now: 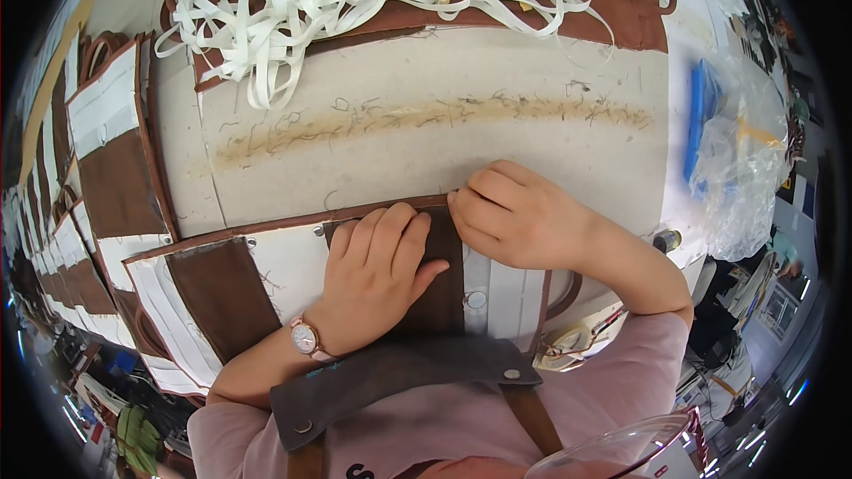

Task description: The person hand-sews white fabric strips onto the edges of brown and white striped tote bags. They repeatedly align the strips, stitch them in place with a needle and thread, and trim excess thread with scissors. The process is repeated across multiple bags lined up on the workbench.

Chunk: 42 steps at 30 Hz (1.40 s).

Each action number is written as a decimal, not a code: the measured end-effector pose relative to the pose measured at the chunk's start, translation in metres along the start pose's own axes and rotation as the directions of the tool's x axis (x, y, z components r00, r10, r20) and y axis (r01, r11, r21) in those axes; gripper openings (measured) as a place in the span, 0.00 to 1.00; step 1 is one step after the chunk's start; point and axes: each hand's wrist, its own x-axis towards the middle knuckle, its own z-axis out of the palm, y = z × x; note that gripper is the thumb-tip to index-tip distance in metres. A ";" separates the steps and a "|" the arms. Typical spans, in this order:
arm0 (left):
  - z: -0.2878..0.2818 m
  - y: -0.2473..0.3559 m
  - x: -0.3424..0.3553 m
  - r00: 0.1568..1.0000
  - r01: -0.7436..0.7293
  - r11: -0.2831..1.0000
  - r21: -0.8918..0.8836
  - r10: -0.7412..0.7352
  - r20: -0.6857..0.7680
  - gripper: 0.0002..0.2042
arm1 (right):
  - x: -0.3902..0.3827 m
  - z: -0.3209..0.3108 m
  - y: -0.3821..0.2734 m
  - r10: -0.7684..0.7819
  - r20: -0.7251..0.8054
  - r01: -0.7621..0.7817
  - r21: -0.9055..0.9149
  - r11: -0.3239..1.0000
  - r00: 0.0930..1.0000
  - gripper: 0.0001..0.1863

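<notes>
In front of me lies a flat bag panel [222,288] with brown and white sections, a brown bound edge and small metal studs. My left hand [377,257], with a watch [304,338] at the wrist, rests flat on it, thumb out and fingertips at the far bound edge. Just to the right, my right hand [510,217] is closed, its curled fingertips pinching that same edge. Whether they also hold something small is hidden. A brown handle loop [565,295] sticks out at the panel's right side.
A tangled heap of white tape [293,0] lies on brown pieces [621,27] at the table's far side. Thread scraps [426,115] litter the pale tabletop [426,62]. Similar panels [120,182] are stacked at left. Clear plastic wrapping [741,160] and a tape roll [568,341] are at right.
</notes>
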 end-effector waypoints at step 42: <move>0.005 -0.007 -0.008 0.996 -0.063 0.998 0.004 0.063 -0.067 0.29 | 0.031 0.004 -0.024 0.510 0.044 -0.504 0.239 0.830 0.859 0.11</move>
